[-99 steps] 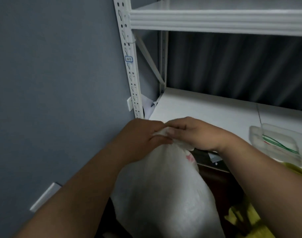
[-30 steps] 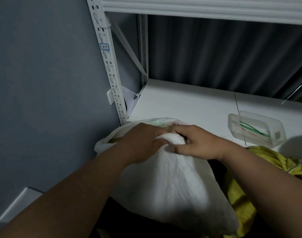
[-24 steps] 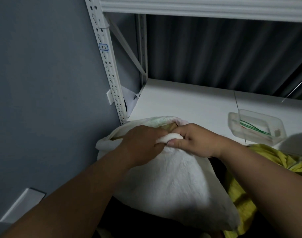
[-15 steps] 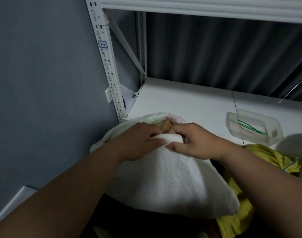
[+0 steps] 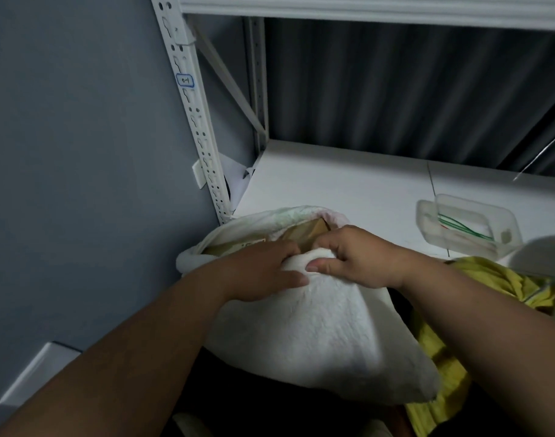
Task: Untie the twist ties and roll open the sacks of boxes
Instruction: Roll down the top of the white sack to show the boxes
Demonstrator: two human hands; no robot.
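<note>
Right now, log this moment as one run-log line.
stage: rolling sack open | left hand: grips white sack rim | right hand: grips rim | boxes: exposed

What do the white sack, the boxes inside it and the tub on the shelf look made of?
White sack: seemingly woven plastic or cloth, matte, finely textured, soft where both hands roll its rim.
Boxes: brown, dull, flat-faced, probably cardboard.
Tub: clear, slightly cloudy, rigid plastic; the ties inside show through.
</note>
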